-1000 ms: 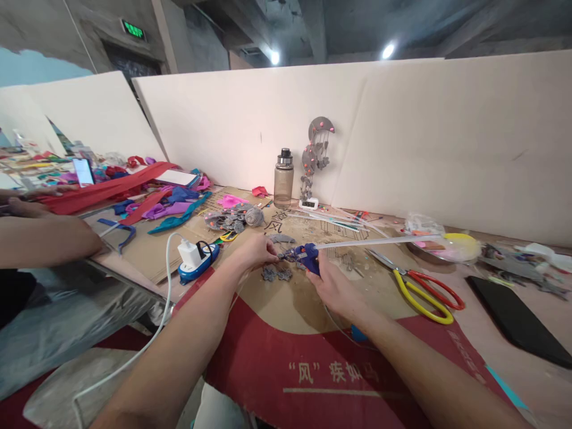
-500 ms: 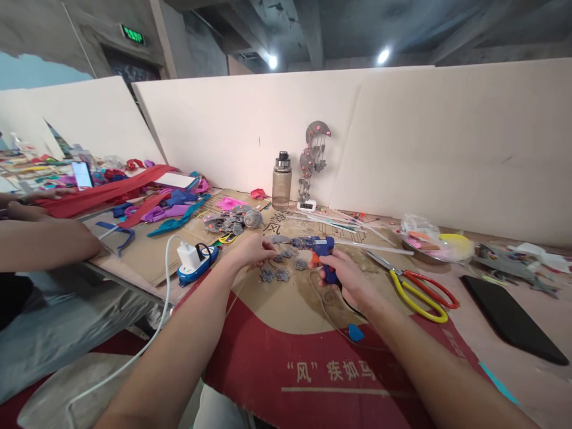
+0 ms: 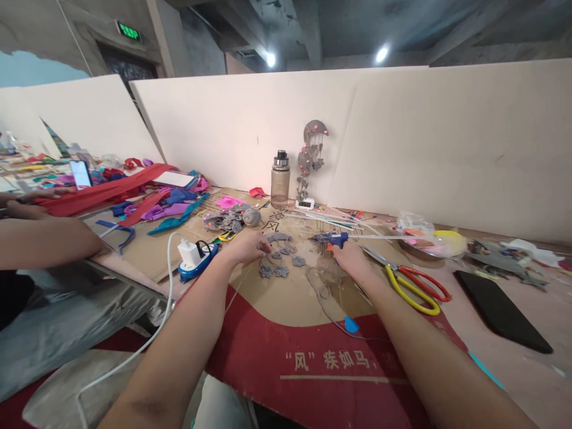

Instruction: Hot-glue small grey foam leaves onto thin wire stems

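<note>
A blue hot glue gun [image 3: 331, 239] lies low over the cardboard, nozzle to the left and a clear glue stick out of its back. My right hand [image 3: 351, 257] is closed round its handle. My left hand [image 3: 251, 246] is beside a grey felt crescent [image 3: 280, 236], fingers pinched together; what they hold, if anything, is too small to make out. Below the crescent lie small grey flowers [image 3: 281, 271] with threads, another grey flower [image 3: 298, 261] to their right. Grey yarn [image 3: 322, 293] trails over the cardboard [image 3: 290, 310] near my right wrist.
Red-and-yellow-handled scissors [image 3: 413, 289] and a black phone [image 3: 501, 310] lie at right. A bottle [image 3: 280, 182] and a grey hanging ornament [image 3: 313, 152] stand at the back. A power strip [image 3: 196, 266] is left; a co-worker's arm [image 3: 49, 238] rests farther left.
My right hand has moved the glue gun away from the felt pieces, to the right and lower toward the cardboard. My left hand has stayed nearly in place beside the crescent.
</note>
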Tool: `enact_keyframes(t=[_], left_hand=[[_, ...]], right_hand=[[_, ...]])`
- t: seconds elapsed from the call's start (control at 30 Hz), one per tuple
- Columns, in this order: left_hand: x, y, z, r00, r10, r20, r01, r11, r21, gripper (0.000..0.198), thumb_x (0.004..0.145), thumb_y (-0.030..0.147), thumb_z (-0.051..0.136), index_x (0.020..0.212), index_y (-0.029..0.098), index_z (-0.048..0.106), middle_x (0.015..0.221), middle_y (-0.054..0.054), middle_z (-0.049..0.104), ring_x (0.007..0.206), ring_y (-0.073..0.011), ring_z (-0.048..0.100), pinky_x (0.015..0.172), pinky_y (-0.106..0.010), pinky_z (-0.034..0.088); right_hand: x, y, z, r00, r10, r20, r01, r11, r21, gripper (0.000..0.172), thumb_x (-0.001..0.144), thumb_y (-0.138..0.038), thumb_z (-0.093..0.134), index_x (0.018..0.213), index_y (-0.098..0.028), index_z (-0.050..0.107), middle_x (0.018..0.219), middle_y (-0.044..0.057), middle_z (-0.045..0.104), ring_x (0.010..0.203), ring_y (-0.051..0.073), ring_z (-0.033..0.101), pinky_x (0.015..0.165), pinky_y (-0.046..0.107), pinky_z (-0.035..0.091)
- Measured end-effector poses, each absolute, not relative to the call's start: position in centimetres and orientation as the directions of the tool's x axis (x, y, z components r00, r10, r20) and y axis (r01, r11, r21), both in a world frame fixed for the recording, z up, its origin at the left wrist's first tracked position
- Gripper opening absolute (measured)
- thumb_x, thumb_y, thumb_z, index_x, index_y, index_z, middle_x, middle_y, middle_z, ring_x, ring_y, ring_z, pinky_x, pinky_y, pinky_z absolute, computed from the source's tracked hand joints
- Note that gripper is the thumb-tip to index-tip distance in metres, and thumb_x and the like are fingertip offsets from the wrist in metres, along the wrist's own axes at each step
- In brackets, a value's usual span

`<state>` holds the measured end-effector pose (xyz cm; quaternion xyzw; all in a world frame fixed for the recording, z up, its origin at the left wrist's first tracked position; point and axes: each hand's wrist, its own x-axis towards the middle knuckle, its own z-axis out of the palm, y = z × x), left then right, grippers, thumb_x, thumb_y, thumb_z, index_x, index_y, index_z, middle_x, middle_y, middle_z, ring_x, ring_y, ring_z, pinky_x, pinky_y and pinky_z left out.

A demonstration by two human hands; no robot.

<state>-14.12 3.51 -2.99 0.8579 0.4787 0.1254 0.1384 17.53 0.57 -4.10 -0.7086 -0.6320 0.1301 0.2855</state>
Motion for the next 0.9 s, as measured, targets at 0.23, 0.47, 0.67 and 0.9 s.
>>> enact_keyframes(t=[0.23,0.47,0.67,0.9], left_hand=[[-13.9,3.9,-3.4,0.523,0.838,0.153,0.782,-0.544,0.304,0.016,0.074,0.03,0.07,0.087,0.023,0.078,0.09,-0.004,0.072,0.081,-0.0177,0.064,0.076,-0.024,0.047],[-13.4,3.4,-2.9,0.524,0.811,0.26,0.718,-0.584,0.379,0.02,0.081,0.031,0.064,0.092,0.023,0.078,0.094,-0.005,0.069,0.082,-0.0167,0.062,0.074,-0.024,0.046],[-12.9,3.5,-2.8,0.465,0.828,0.314,0.683,-0.561,0.467,0.025,0.086,0.032,0.056,0.092,0.02,0.077,0.091,-0.004,0.071,0.076,-0.0148,0.062,0.07,-0.023,0.046],[-12.5,2.2,-1.1,0.092,0.946,0.311,0.762,-0.268,0.589,0.025,0.077,0.019,0.056,0.093,0.014,0.075,0.084,-0.005,0.073,0.074,-0.0172,0.064,0.07,-0.025,0.047]], right_hand=[[14.2,-3.0,-2.0,-0.025,0.926,0.378,0.908,0.178,-0.378,0.015,0.088,-0.028,0.056,0.098,-0.017,0.059,0.109,0.015,0.058,0.107,0.028,0.053,0.092,0.04,0.04],[6.9,-6.5,-3.0,-0.387,0.897,0.211,0.878,0.429,-0.211,0.032,0.089,-0.038,0.06,0.114,-0.019,0.064,0.117,0.013,0.059,0.115,0.031,0.047,0.094,0.045,0.038],[6.6,-6.2,-3.8,-0.357,0.919,0.166,0.896,0.388,-0.218,0.025,0.088,-0.036,0.061,0.102,-0.016,0.064,0.114,0.014,0.06,0.111,0.032,0.048,0.089,0.044,0.036],[7.1,-5.6,-3.8,-0.257,0.955,0.147,0.877,0.294,-0.379,0.027,0.084,-0.031,0.064,0.107,-0.015,0.06,0.105,0.011,0.066,0.104,0.028,0.055,0.089,0.038,0.036]])
